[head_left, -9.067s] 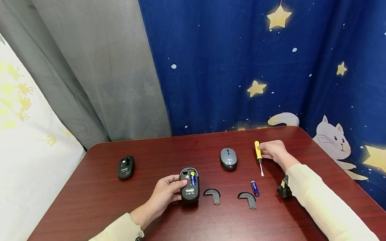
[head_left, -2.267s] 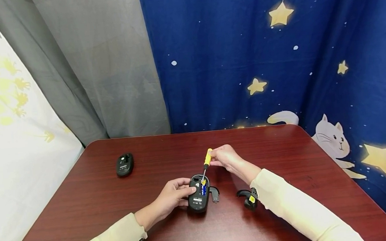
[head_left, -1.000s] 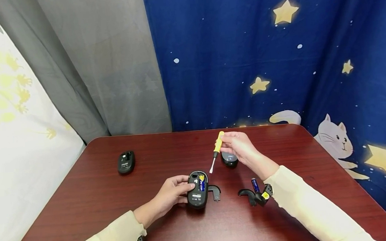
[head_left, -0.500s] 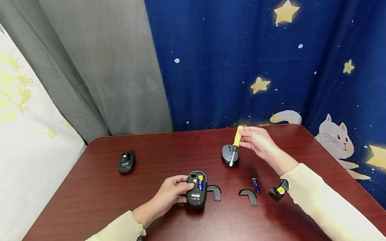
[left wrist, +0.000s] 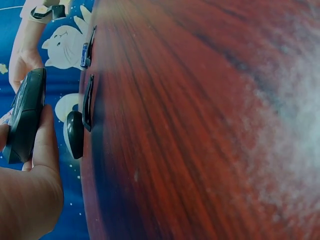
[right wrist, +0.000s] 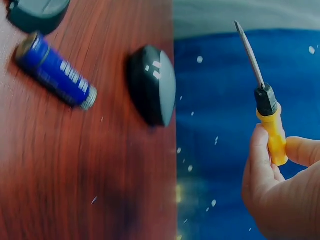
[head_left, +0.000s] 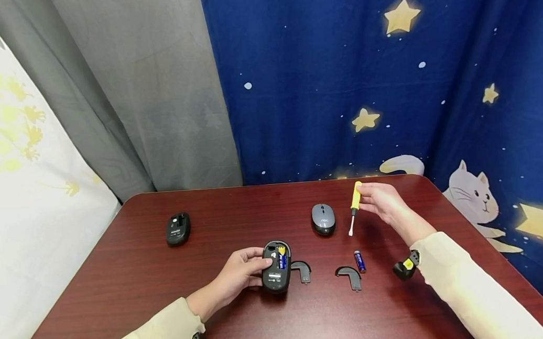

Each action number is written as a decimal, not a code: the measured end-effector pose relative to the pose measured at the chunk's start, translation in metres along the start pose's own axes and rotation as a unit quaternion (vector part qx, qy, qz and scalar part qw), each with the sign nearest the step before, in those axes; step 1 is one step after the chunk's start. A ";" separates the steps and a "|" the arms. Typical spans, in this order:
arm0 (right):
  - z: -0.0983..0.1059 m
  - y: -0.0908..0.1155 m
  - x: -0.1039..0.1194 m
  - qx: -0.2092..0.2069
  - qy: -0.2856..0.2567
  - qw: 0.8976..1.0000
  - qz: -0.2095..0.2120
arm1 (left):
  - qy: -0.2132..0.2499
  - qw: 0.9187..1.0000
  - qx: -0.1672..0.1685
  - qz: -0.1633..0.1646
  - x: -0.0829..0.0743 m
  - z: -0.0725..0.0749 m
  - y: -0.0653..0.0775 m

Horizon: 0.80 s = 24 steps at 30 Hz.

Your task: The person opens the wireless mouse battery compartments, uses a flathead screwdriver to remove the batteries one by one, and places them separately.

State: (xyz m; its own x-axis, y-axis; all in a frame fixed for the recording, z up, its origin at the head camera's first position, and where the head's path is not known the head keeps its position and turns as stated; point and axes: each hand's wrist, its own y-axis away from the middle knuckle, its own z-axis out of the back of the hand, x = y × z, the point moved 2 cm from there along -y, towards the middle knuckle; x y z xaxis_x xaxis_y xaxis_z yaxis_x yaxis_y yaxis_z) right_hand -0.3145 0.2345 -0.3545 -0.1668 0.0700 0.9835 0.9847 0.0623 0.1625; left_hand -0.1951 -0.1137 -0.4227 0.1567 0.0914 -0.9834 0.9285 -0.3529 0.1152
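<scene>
My left hand (head_left: 241,271) grips a black computer mouse (head_left: 275,282) by its side, underside up, thumb on top. A blue and yellow battery (head_left: 282,258) lies in its uncovered slot. My right hand (head_left: 383,202) pinches a screwdriver (head_left: 356,196) by its yellow handle, blade pointing down, above the table's far right. In the right wrist view the screwdriver (right wrist: 275,135) sits between thumb and fingers. Below it on the table lies a loose blue battery (head_left: 360,261). Two hook-shaped dark battery covers (head_left: 302,270) (head_left: 350,277) rest to the right of the held mouse.
A grey-topped mouse (head_left: 323,218) stands right side up at the back, left of the screwdriver. Another black mouse (head_left: 178,228) lies underside up at the back left, its slot uncovered. The reddish wooden table (head_left: 119,285) ends at curtains behind.
The screwdriver tip was at the battery in the held mouse; since then my right hand has carried it up and to the right, past the grey mouse. The left hand has hardly moved lately.
</scene>
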 end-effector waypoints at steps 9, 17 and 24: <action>0.022 -0.010 -0.012 -0.013 0.023 0.999 -0.038 | 0.002 1.000 0.003 -0.001 0.000 0.001 0.001; 0.033 -0.018 -0.026 -0.002 0.026 0.998 -0.060 | -0.001 1.000 0.000 0.002 0.000 0.002 0.002; 0.038 -0.024 -0.038 -0.003 0.038 0.996 -0.086 | -0.001 1.000 -0.001 0.000 -0.001 0.002 0.004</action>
State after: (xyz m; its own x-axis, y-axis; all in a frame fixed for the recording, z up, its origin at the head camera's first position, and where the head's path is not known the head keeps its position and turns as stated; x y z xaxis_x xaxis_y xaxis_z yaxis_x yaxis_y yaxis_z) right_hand -0.3340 0.2679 -0.3988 -0.3294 -0.0173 0.9440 0.9420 0.0616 0.3298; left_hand -0.1924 -0.1171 -0.4213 0.1552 0.0899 -0.9838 0.9291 -0.3515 0.1144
